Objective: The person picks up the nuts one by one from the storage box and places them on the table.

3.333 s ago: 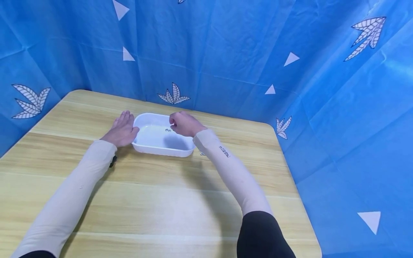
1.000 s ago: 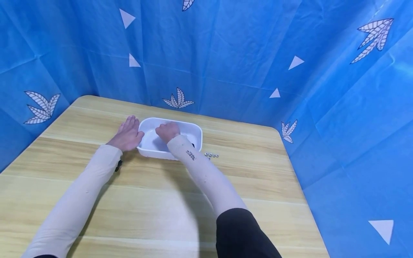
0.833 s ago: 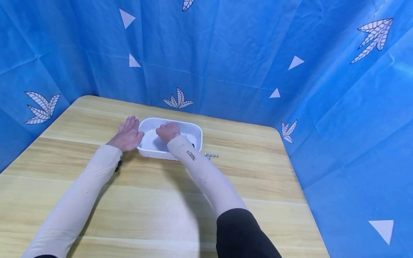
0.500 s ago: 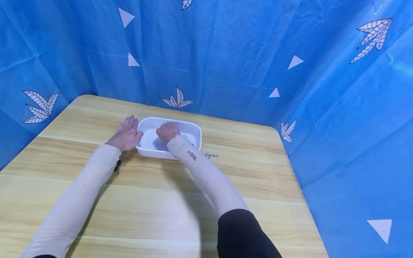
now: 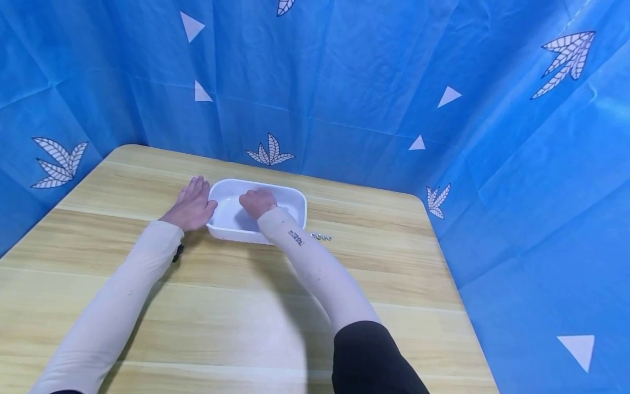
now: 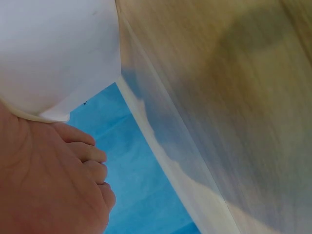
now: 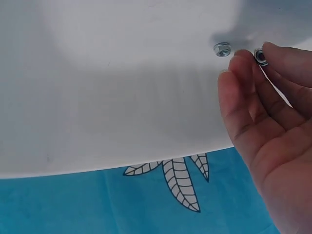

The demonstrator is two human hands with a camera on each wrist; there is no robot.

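Observation:
A white oblong basin (image 5: pixel 240 235) stands on the wooden table near its back edge. My right hand (image 5: pixel 258 203) is down inside it. In the right wrist view, thumb and finger of that hand pinch a small metal nut (image 7: pixel 261 57). Close to the fingertips, a second flanged nut (image 7: pixel 223 49) lies on the white basin floor; the head view hides both behind the hand. At the basin's left end, my left hand (image 5: pixel 189 205) rests with straight fingers, its thumb side touching the rim. The left wrist view shows its palm (image 6: pixel 53 180) against the white wall.
Several metal nuts (image 5: pixel 320 236) lie in a short row on the table, just right of the basin, beside the right forearm. A blue patterned curtain (image 5: pixel 315 82) hangs behind the table (image 5: pixel 221 317) and along its right side.
Since the oldest frame, my right hand has moved left and down into the basin, and more nuts on the table show. Over the last second both hands have stayed almost still.

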